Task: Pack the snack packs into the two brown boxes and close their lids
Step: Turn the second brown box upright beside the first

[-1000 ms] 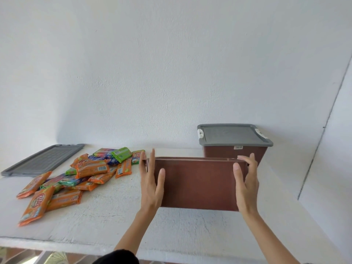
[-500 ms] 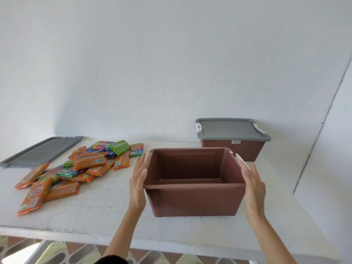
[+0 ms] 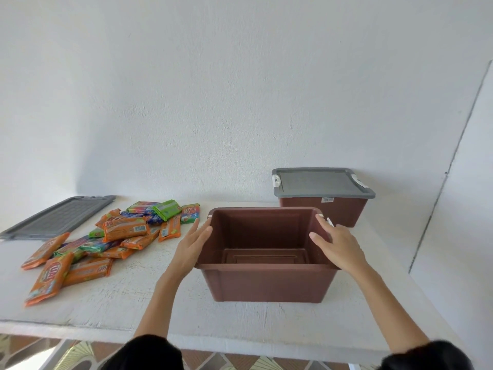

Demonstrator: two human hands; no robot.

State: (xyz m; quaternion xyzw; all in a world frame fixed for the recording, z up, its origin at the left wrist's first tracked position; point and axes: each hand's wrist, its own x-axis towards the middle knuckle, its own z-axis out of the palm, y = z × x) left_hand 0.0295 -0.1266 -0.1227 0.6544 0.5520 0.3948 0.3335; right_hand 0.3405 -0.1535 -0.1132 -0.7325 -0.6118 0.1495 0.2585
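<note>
the open brown box (image 3: 266, 284) is now sitting upright on the tabletop (image 3: 128, 303), its mouth facing up and its bare floor showing, whereas a second ago it was being held tipped with its underside toward the camera. the left hand (image 3: 190, 249) is lying flat against the box's left rim with fingers straight and holding nothing. the right hand (image 3: 338, 244) is resting over the right rim with fingers loosely spread, the thumb reaching a little inside, and is not clamping anything either. the snack packs (image 3: 106, 236) are lying in a loose heap to the left of the box, near it but not touching, and none are inside yet. the loose grey lid (image 3: 58, 216) is lying at the far left, beyond the heap. the second brown box (image 3: 320, 212) is standing at the far right, just behind the open one, with its own grey lid (image 3: 317, 182) on. this is looking like the end of setting the box down, so packing is likely starting next from the heap.
</note>
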